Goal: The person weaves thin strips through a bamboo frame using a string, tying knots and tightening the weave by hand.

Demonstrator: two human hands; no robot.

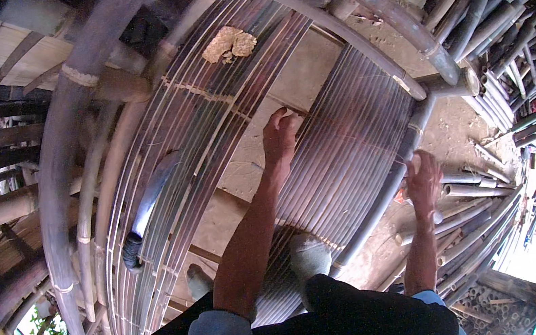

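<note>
Two panels of thin bamboo slats lie in front of me inside a frame of thick poles. My left hand [280, 140] is over the gap between them, by the inner edge of the right slat panel [350, 115]. Its fingers are curled together; what they hold, if anything, cannot be made out. At the right panel's outer side, my right hand [423, 178] is closed next to the bamboo side pole [382, 203], its grip hidden. On the left slat panel [170, 130] rests what looks like a knife [147, 208] with a black-wrapped handle.
A crumbly yellowish lump [229, 44] sits at the left panel's far end. My sock-covered foot [309, 256] is on the right panel. Thick bamboo poles [63, 148] rise along the left. Cut bamboo lengths [485, 202] are heaped on the right, with bare ground beneath.
</note>
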